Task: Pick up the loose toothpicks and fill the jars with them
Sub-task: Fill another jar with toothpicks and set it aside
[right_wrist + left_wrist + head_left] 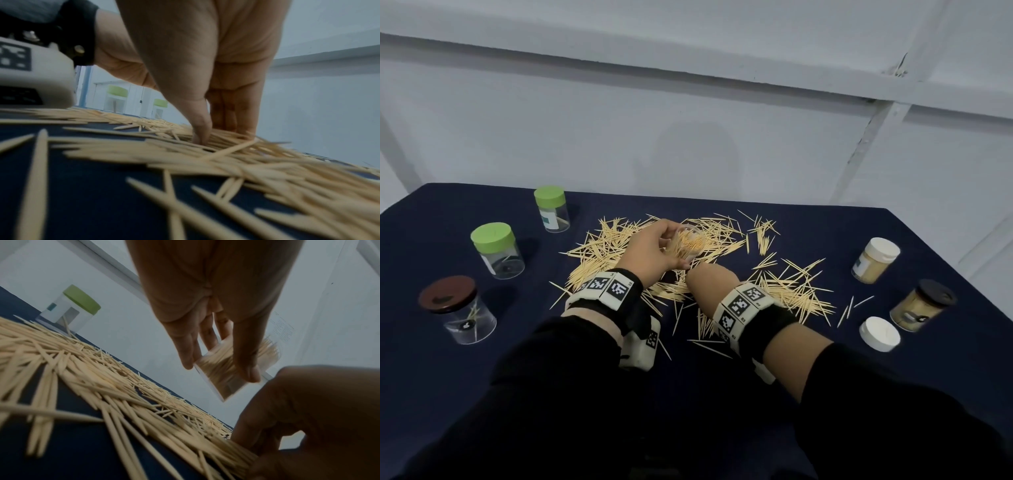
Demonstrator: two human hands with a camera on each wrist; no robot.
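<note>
On navy cloth-covered table [722, 394]: large scatter of loose pale wooden toothpicks [619, 246], mostly ungathered. Left hand [650, 253] grasps clear uncapped plastic jar [688, 243], well stocked. Right hand [705, 279] pinches into the pile. Two capped jars at right, white-lidded [875, 260] and black-lidded [921, 305], look full; three at left, two green-lidded [496, 248] [551, 209], one brown-lidded [457, 310], near empty. Judged under half done.

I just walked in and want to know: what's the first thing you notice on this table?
A big messy heap of toothpicks sprawls across the middle of the dark blue table. Right above it, the left hand holds an open jar stuffed with toothpicks, while the right hand pinches more from the heap. Lidded jars stand at both sides, nearly empty on the left and full on the right.
</note>
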